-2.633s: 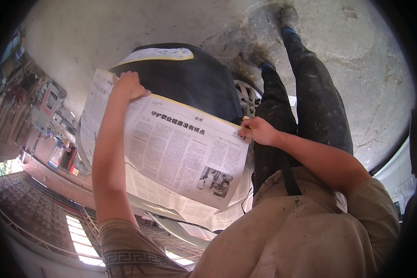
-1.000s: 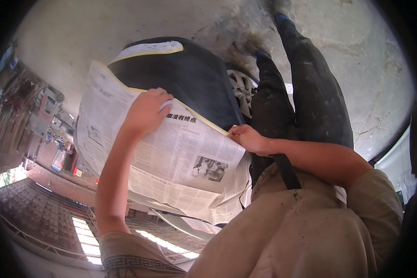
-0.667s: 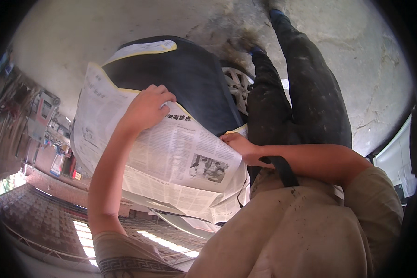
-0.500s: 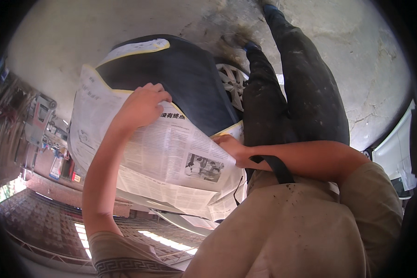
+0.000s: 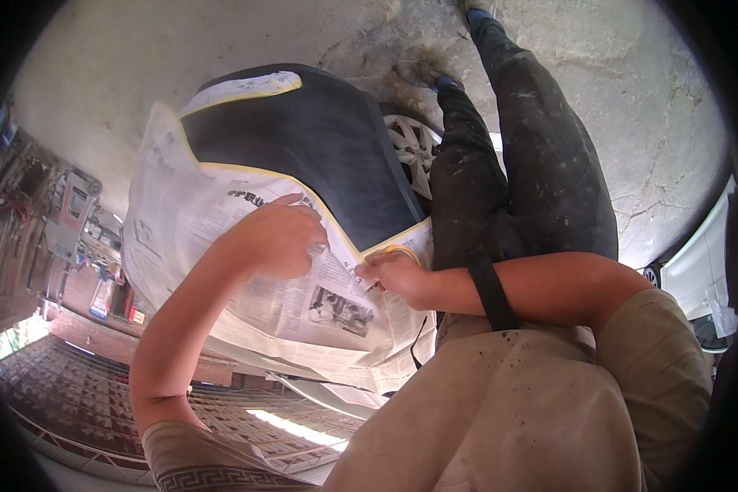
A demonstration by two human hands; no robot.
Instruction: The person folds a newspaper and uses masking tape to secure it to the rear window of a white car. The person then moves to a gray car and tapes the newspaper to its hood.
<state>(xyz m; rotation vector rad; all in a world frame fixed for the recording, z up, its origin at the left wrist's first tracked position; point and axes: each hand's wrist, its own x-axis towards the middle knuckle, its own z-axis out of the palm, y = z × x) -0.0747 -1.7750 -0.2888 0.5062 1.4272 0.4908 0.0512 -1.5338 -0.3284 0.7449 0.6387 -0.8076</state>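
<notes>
A dark car body panel (image 5: pixel 303 143) lies in front of me, bordered by newspaper (image 5: pixel 221 238) whose edge carries a strip of yellow masking tape (image 5: pixel 258 170). My left hand (image 5: pixel 283 239) rests over the newspaper just below the taped edge, fingers loosely bent and apart, with nothing seen in them. At the panel's lower right corner, my right hand (image 5: pixel 398 279) is closed around a roll of yellow masking tape (image 5: pixel 403 249), only part of whose rim shows. Its fingertips touch the newspaper's edge; the fingers' undersides are hidden.
A wheel (image 5: pixel 410 148) sits right of the panel, beside my legs (image 5: pixel 541 156). Another taped paper strip (image 5: pixel 250 88) covers the panel's far edge. Concrete floor (image 5: pixel 631 90) spreads beyond. Shelves and equipment (image 5: pixel 70 213) stand at the left; a white car (image 5: pixel 701 254) is at the right.
My left hand has come off the taped edge and moved nearer and slightly right. My right hand has shifted a little left and nearer, and the yellow roll now shows. The newspaper has shifted and creased.
</notes>
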